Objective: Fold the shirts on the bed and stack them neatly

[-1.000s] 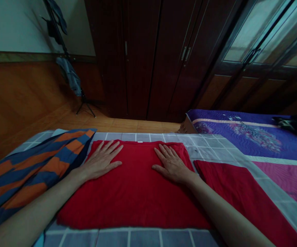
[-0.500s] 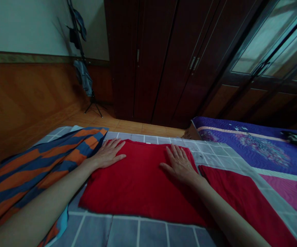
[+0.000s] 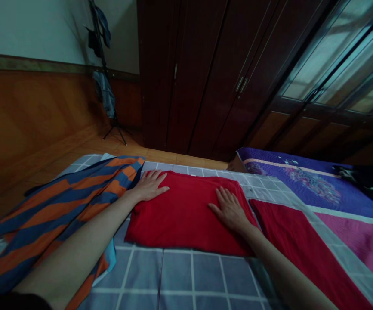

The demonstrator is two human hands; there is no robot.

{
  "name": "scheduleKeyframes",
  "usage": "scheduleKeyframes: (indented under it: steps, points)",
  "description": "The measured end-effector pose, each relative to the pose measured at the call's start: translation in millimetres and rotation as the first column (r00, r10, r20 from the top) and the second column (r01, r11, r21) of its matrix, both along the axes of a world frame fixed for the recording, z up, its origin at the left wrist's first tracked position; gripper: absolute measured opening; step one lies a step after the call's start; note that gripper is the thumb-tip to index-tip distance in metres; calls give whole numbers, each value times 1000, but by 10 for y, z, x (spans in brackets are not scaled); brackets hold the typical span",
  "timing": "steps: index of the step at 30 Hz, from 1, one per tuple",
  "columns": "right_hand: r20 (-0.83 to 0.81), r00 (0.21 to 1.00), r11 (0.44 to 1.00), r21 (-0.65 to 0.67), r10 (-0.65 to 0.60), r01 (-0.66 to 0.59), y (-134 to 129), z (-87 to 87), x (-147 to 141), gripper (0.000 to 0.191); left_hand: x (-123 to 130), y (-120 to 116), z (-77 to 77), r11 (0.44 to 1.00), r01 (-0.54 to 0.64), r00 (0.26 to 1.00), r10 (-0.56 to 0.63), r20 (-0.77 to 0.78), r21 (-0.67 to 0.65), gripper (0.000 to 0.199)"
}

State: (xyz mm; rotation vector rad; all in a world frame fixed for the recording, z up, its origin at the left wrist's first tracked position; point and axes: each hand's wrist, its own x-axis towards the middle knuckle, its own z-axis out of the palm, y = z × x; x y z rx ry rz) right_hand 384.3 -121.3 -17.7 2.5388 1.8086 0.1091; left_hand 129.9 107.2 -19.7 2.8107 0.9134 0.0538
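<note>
A red shirt point(image 3: 186, 215), folded into a wide rectangle, lies on the grey checked bed sheet point(image 3: 176, 273). My left hand point(image 3: 151, 186) rests flat on its upper left corner, fingers spread. On its right side my right hand point(image 3: 229, 209) also lies flat, fingers apart and pointing away from me. Just right of the shirt is a second red garment point(image 3: 302, 241), partly behind my right forearm. To the left, an orange and blue striped garment point(image 3: 86, 198) lies spread out, with my left forearm across it.
A bed with a purple floral cover point(image 3: 302, 172) stands at the right, with a dark bundle point(image 3: 371, 183) on it. Beyond the sheet are a dark wooden wardrobe point(image 3: 202, 77), a stand point(image 3: 100, 51) hung with clothes, and tiled floor point(image 3: 180, 159).
My right hand has slid slightly toward me across the red shirt. My left hand stays at its upper left corner. The view has shifted a little.
</note>
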Motion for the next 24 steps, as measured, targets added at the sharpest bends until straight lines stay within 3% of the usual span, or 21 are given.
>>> scheduleKeyframes:
  steps: [3,7,9,13,15,17,19,21,24]
  points:
    - [93,990,995,34,-101,99,-373,-78,437,74,10,7,-18,1000,-4,1000,4,24,-23,74]
    - [135,983,987,117,-128,113,-531,-179,519,70,10,-19,38,999,-26,998,28,56,-34,72]
    - [146,981,983,153,-127,105,-513,-212,480,69,-17,-37,155,998,-52,995,53,81,-19,70]
    - [155,984,977,204,-88,56,-486,-225,468,67,-190,-144,538,992,-123,984,121,127,11,56]
    - [152,986,974,224,-68,33,-494,-205,480,66,-341,-283,703,987,-162,981,160,113,3,46]
    - [152,988,967,254,-37,-3,-506,-162,474,64,-515,-485,771,982,-190,979,190,71,-3,37]
    - [147,989,956,288,16,-58,-516,-94,432,60,-682,-709,722,975,-213,976,215,29,-54,32]
    - [128,989,944,310,72,-109,-521,-17,351,57,-816,-903,585,951,-239,968,250,34,-195,36]
    - [67,989,951,274,128,-142,-516,57,178,55,-941,-1068,348,870,-241,925,340,170,-430,49]
